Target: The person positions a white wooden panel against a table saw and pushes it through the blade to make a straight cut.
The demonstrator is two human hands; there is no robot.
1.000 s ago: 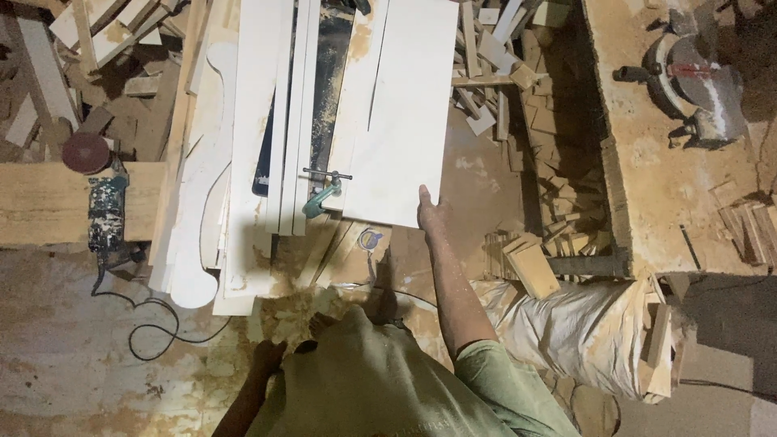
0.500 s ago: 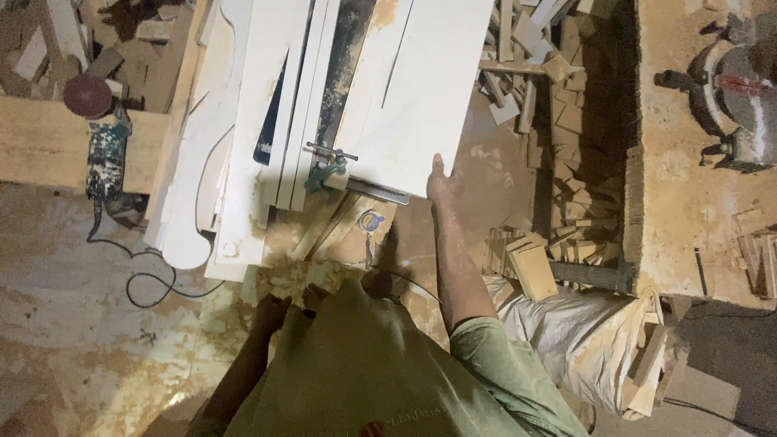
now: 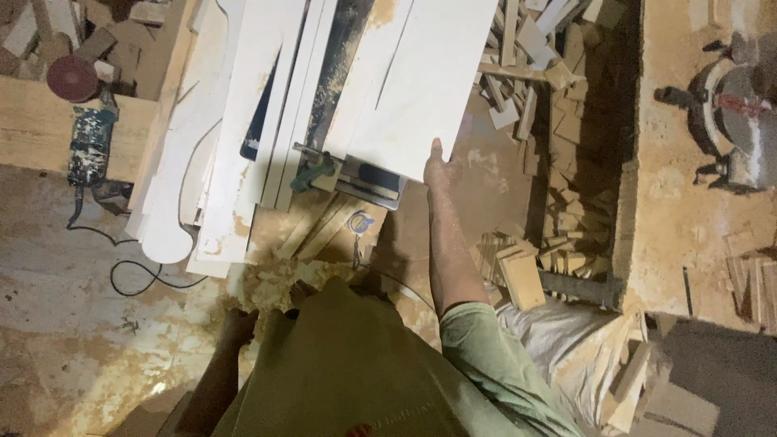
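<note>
view shifted left, right hand on white board

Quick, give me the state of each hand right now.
Left hand: low beside the body, near the sawdust pile; grip cannot be told.
Right hand: open, pressed against the near edge of the white board.

- Board lay on the saw table, right of stacked panels.
- Angle grinder lay far left.
- Offcuts lay right of the board.
- Right hand touched the board's near edge.

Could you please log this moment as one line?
right hand: on near edge of white board | left hand: low beside sawdust pile | angle grinder: idle, left
</note>
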